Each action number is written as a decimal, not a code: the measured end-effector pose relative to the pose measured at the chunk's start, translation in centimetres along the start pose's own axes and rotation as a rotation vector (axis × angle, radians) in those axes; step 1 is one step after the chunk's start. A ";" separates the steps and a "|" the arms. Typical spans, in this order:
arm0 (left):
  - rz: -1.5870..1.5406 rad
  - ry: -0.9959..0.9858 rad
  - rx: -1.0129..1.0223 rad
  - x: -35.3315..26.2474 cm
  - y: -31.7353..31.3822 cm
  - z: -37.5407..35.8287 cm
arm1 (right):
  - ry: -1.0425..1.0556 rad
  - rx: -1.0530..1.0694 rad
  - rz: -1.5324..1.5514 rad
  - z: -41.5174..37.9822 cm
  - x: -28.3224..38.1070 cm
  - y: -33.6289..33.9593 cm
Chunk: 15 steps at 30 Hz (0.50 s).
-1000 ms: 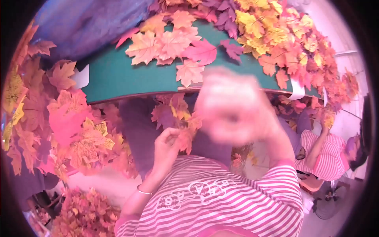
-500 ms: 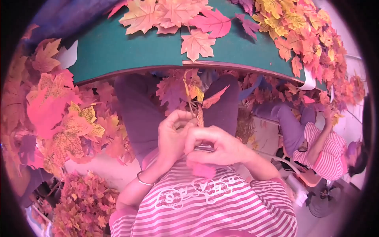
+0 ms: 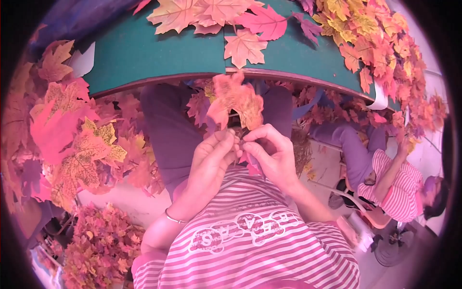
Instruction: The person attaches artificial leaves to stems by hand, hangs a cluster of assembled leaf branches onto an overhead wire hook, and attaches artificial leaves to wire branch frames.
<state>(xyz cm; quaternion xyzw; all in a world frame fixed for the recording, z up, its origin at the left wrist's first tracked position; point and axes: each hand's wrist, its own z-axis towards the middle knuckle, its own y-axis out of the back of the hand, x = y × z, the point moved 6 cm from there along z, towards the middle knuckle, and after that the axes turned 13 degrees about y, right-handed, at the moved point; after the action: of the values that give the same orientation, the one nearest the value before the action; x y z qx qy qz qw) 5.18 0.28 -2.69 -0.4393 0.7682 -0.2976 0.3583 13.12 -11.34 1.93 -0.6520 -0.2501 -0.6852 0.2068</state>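
Head view: pinching the leaf sprig point(image 3: 236, 96) by its base with the left hand point(image 3: 211, 154), at twelve o'clock from both; with right hand point(image 3: 273, 153) narrow at that base, cannot tell whether gripping. Pinch low, sparing the blades. Mind table edge point(image 3: 163, 78) at twelve, leaf bunch point(image 3: 79, 149) at nine; use elbow room over floor point(image 3: 323, 161) toward three.

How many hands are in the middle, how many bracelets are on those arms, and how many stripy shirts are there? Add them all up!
Hands: 2 (left hand, right hand)
Bracelets: 1 (bracelet)
Stripy shirts: 2 (near shirt, far shirt)
Total: 5
The held leaves overlap too much to count, so they're left out.
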 end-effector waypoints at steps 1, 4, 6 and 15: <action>-0.025 -0.007 -0.003 0.0 0.0 0.0 | 0.007 -0.031 0.037 -0.1 0.0 -0.1; -0.049 -0.022 -0.015 -0.2 0.0 0.1 | 0.007 -0.099 0.129 -0.1 -0.1 -0.4; -0.037 -0.039 -0.020 -0.2 0.0 0.1 | -0.022 -0.114 0.162 -0.1 -0.3 -0.6; 0.064 -0.112 -0.069 -0.1 -0.7 -0.3 | 0.020 -0.142 0.004 0.1 0.2 -0.9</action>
<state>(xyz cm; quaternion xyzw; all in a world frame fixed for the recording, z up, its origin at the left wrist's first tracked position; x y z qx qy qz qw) 5.24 0.12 -1.96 -0.4425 0.7704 -0.2344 0.3947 12.66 -10.52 2.03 -0.6586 -0.1973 -0.7075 0.1638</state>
